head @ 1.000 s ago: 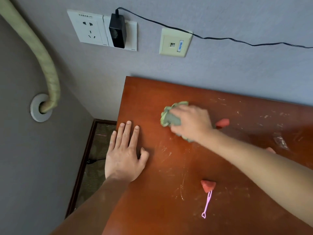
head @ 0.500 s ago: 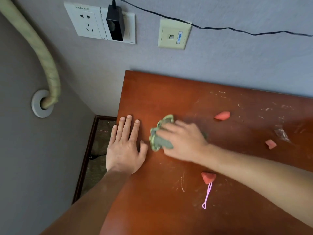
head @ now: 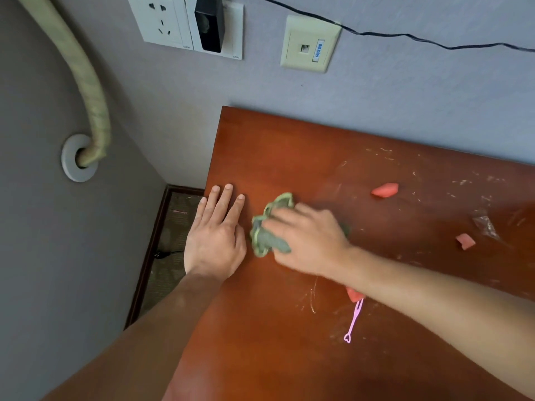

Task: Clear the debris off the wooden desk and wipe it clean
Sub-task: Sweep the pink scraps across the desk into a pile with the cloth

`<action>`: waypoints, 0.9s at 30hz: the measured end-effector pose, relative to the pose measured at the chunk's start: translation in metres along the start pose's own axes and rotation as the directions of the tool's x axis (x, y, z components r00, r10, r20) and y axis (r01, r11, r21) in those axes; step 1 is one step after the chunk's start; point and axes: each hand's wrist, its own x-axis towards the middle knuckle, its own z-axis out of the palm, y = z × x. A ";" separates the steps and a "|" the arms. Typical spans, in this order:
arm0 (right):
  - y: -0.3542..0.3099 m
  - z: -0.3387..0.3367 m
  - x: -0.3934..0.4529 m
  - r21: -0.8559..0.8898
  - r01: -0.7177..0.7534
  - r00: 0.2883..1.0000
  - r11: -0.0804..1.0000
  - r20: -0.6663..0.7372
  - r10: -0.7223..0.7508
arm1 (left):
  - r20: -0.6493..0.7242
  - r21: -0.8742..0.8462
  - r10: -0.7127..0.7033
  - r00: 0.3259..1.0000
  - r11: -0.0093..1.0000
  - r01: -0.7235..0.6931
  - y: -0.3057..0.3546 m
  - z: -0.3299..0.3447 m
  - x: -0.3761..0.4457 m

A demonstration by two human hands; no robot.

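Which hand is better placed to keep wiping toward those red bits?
Right. The right hand holds the cloth, nearer the red bits. The left hand lies flat at the desk edge.

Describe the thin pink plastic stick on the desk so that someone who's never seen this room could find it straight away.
Start at the wooden desk and follow the right forearm toward the near edge. Just below the forearm lies the pink stick, slim and pale, with a small heart-shaped loop at its near end, its far end by a red chunk. The other red pieces are stubby blocks; this alone is long and thin.
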 end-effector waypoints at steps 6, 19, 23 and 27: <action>0.002 -0.006 -0.001 -0.060 0.108 0.992 0.992 0.076 -0.103 | -0.079 -0.152 -0.087 0.993 0.986 0.074 -0.004 -0.001 -0.003; -0.071 0.011 -0.051 0.034 -0.003 1.000 0.999 0.017 0.003 | -0.171 -0.067 -0.050 0.984 0.997 0.039 0.000 0.003 -0.050; -0.057 0.006 -0.068 -0.017 -0.096 0.988 0.995 0.118 0.098 | -0.044 0.100 0.020 0.999 0.995 -0.016 0.010 0.005 -0.092; -0.056 0.005 -0.051 -0.014 -0.461 0.882 0.887 0.103 0.460 | 0.072 0.220 0.023 0.997 0.975 -0.038 0.023 0.008 -0.127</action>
